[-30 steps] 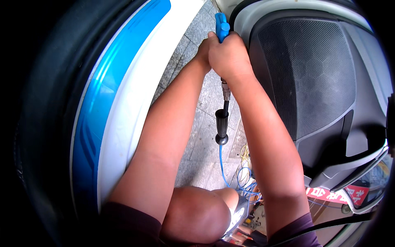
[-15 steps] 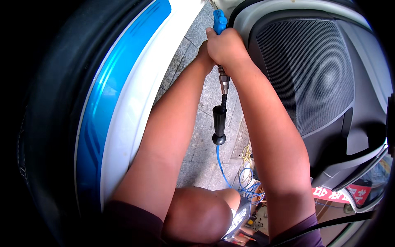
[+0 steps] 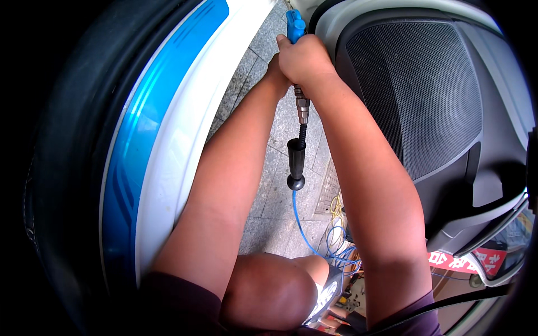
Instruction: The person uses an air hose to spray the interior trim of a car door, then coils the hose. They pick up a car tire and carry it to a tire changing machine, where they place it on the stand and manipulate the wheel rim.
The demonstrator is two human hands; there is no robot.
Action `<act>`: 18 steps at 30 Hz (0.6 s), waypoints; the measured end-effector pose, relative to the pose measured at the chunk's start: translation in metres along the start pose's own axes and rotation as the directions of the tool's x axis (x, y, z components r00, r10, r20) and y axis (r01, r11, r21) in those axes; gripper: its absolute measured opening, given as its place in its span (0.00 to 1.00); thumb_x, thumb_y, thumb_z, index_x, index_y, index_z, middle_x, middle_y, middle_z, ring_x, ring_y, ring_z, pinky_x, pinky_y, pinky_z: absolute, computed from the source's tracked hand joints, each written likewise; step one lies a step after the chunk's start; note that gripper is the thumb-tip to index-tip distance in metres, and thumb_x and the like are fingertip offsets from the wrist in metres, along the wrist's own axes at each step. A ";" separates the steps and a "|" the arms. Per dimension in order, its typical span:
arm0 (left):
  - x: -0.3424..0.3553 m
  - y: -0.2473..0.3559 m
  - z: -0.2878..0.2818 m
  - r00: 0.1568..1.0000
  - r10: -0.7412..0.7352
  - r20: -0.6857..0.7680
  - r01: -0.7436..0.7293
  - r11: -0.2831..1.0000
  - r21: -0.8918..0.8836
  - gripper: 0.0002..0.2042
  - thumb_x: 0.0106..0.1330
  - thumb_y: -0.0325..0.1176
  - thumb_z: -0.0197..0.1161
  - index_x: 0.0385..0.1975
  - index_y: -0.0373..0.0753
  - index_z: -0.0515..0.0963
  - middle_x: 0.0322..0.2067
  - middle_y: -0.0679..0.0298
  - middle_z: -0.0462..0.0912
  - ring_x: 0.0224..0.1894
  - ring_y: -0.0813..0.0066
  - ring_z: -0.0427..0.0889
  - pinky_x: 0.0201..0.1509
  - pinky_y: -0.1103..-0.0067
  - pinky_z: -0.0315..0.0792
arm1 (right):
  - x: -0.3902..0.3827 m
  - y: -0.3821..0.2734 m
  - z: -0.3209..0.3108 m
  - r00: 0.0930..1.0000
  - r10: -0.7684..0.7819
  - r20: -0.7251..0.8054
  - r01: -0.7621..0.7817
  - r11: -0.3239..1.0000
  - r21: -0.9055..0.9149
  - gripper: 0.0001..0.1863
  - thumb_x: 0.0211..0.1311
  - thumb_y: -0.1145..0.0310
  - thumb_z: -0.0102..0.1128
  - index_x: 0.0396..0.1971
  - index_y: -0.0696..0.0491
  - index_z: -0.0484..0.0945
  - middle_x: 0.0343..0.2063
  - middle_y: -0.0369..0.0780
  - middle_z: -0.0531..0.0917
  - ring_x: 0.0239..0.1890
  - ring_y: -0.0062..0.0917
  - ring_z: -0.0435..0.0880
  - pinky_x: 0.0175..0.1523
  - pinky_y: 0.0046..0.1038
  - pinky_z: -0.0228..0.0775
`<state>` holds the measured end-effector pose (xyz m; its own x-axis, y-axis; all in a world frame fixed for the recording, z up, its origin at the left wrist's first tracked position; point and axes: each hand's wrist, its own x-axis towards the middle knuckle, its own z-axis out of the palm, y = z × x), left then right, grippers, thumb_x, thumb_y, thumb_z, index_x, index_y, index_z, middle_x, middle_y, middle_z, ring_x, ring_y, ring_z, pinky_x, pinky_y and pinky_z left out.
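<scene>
My right hand [image 3: 305, 59] is closed around a blue-bodied air tool [image 3: 295, 23] at the top middle, its blue tip pointing away from me. My left hand [image 3: 276, 71] lies mostly hidden behind the right one, pressed against the same tool. Below my fist hang a metal coupling [image 3: 302, 107], a black hose sleeve [image 3: 296, 163] and a thin blue hose [image 3: 305, 232] that runs down toward my knee [image 3: 269, 288].
A white and blue vehicle body panel [image 3: 162, 140] with a black tyre [image 3: 61, 140] curves along the left. A black mesh seat and grey plastic shell [image 3: 414, 89] stand on the right. Grey paving stones [image 3: 274, 185] lie between them, with coiled wires [image 3: 339, 246] near my knee.
Both hands have moved the tool slightly up and away from me. The hanging hose sleeve has followed them.
</scene>
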<state>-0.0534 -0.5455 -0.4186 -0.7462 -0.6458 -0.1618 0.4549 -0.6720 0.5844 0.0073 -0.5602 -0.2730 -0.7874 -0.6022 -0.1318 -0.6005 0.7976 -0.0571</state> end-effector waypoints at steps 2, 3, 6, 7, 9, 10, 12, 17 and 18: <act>-0.001 -0.002 -0.001 1.000 -0.008 0.003 0.008 1.000 -0.008 0.13 0.67 0.39 0.63 0.27 0.36 0.82 0.32 0.59 0.85 0.32 0.71 0.83 0.35 0.70 0.76 | -0.003 0.006 0.003 0.999 -0.018 -0.031 0.019 0.999 0.032 0.26 0.70 0.51 0.59 0.35 0.66 0.80 0.30 0.53 0.85 0.33 0.44 0.88 0.40 0.41 0.79; -0.001 -0.003 -0.001 1.000 -0.014 0.010 0.014 1.000 -0.012 0.13 0.66 0.39 0.63 0.27 0.36 0.82 0.32 0.59 0.86 0.32 0.71 0.83 0.35 0.70 0.76 | -0.006 0.009 0.005 0.997 -0.026 -0.072 0.030 0.998 0.056 0.26 0.71 0.51 0.59 0.34 0.65 0.80 0.30 0.53 0.85 0.32 0.44 0.88 0.39 0.41 0.78; -0.003 0.001 -0.001 0.999 -0.027 0.037 0.028 0.999 -0.037 0.13 0.66 0.39 0.64 0.27 0.36 0.83 0.32 0.59 0.86 0.33 0.71 0.83 0.35 0.70 0.76 | -0.024 0.018 0.007 0.988 -0.041 -0.150 0.059 0.992 0.116 0.24 0.71 0.52 0.59 0.33 0.64 0.79 0.27 0.51 0.84 0.29 0.41 0.87 0.37 0.41 0.77; -0.005 0.001 0.000 0.998 -0.033 0.052 0.036 0.998 -0.043 0.13 0.66 0.39 0.64 0.28 0.36 0.83 0.32 0.59 0.86 0.33 0.71 0.83 0.36 0.70 0.76 | -0.028 0.026 0.007 0.989 -0.031 -0.143 0.051 0.990 0.134 0.24 0.71 0.53 0.59 0.33 0.64 0.79 0.26 0.50 0.84 0.29 0.41 0.87 0.37 0.41 0.77; -0.009 0.001 0.000 0.993 -0.005 0.117 0.010 0.999 -0.037 0.12 0.66 0.38 0.65 0.29 0.35 0.83 0.32 0.59 0.86 0.32 0.71 0.84 0.36 0.70 0.76 | -0.040 0.036 0.006 0.991 0.011 -0.131 0.011 0.986 0.165 0.23 0.70 0.53 0.61 0.32 0.63 0.78 0.23 0.49 0.84 0.28 0.38 0.86 0.37 0.39 0.76; -0.009 0.005 -0.001 0.993 -0.040 0.110 0.047 0.997 -0.068 0.11 0.64 0.37 0.67 0.31 0.34 0.84 0.32 0.58 0.87 0.33 0.70 0.84 0.36 0.70 0.77 | -0.053 0.037 0.005 0.993 0.001 -0.122 0.019 0.986 0.164 0.23 0.70 0.54 0.60 0.34 0.64 0.77 0.27 0.52 0.84 0.32 0.44 0.86 0.41 0.41 0.76; 0.000 0.011 0.002 0.989 -0.110 0.099 0.123 0.983 -0.135 0.10 0.62 0.33 0.70 0.35 0.31 0.86 0.33 0.57 0.88 0.34 0.70 0.86 0.38 0.71 0.79 | -0.074 0.036 0.004 0.995 -0.018 -0.103 0.034 0.987 0.156 0.23 0.70 0.56 0.60 0.39 0.67 0.76 0.34 0.58 0.84 0.41 0.55 0.86 0.48 0.45 0.76; -0.007 0.008 0.011 0.996 0.054 -0.076 -0.037 0.977 0.208 0.15 0.65 0.36 0.71 0.46 0.34 0.87 0.39 0.58 0.90 0.44 0.70 0.85 0.51 0.73 0.76 | -0.092 0.113 0.048 0.965 0.011 -0.262 0.026 0.991 0.134 0.19 0.72 0.59 0.63 0.30 0.61 0.79 0.23 0.41 0.84 0.24 0.26 0.82 0.33 0.32 0.73; -0.010 0.008 0.012 0.994 0.054 -0.098 -0.035 0.982 0.187 0.14 0.65 0.36 0.71 0.46 0.35 0.87 0.40 0.58 0.90 0.45 0.70 0.85 0.53 0.73 0.75 | -0.096 0.121 0.050 0.979 0.142 -0.148 -0.111 0.974 0.195 0.19 0.70 0.59 0.61 0.40 0.65 0.76 0.31 0.57 0.84 0.38 0.56 0.84 0.45 0.47 0.73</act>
<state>-0.0482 -0.5401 -0.4027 -0.6694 -0.7135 -0.2070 0.3817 -0.5694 0.7281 0.0177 -0.4041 -0.3166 -0.8764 -0.4815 0.0098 -0.4701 0.8510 -0.2341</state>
